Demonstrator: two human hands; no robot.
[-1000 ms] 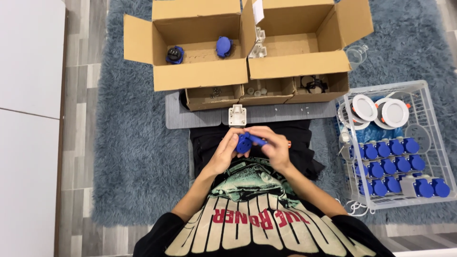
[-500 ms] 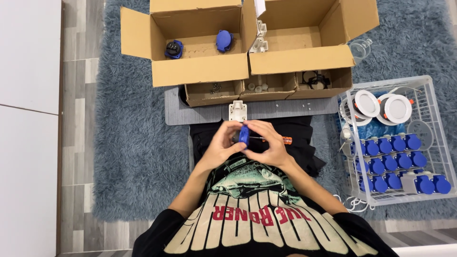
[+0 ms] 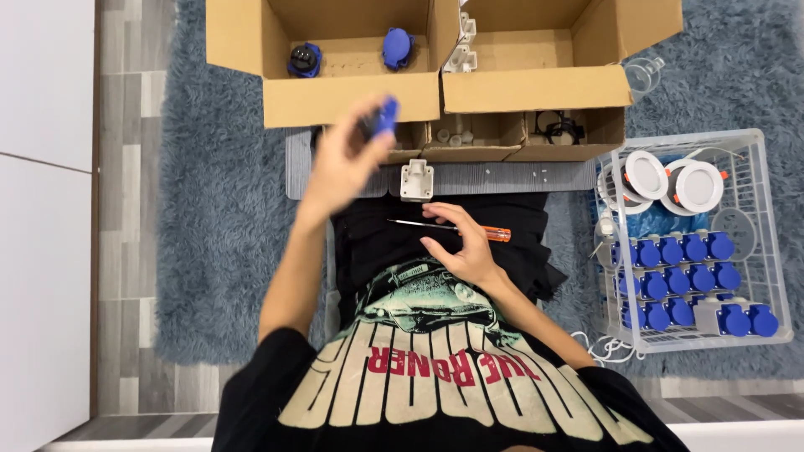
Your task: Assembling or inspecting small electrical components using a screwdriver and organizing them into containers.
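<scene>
- The left hand point(image 3: 347, 159) is raised over the front edge of the left cardboard box point(image 3: 352, 99), fingers curled round a small blue socket part point(image 3: 385, 115) (the hand is motion-blurred, so the exact grip is hard to read).
- That blue part sits at the fingertips, in front of the box's near wall and above the grey mat point(image 3: 494, 177).
- The right hand point(image 3: 461, 243) lies low on the person's lap, fingers loosely spread and partly open, resting on a screwdriver point(image 3: 452, 228) with an orange handle; whether it grips the tool or only touches it cannot be told.
- The screwdriver lies across the black fabric of the lap, its metal shaft pointing to the person's left and the handle to their right.
- A small white housing point(image 3: 417, 179) stands on the grey mat, just beyond the screwdriver and between the two hands.
- Inside the left box lie two more pieces: a dark-faced blue socket point(image 3: 305, 60) and a blue cap point(image 3: 397, 47).
- The right cardboard box point(image 3: 536, 88) stands touching the left one; white parts point(image 3: 462, 42) lean at the seam between them.
- A white wire basket point(image 3: 754, 167) sits well to the person's right on the blue rug point(image 3: 218, 251), holding rows of blue plugs point(image 3: 678, 276) and two round white lamp fittings point(image 3: 670, 180).
</scene>
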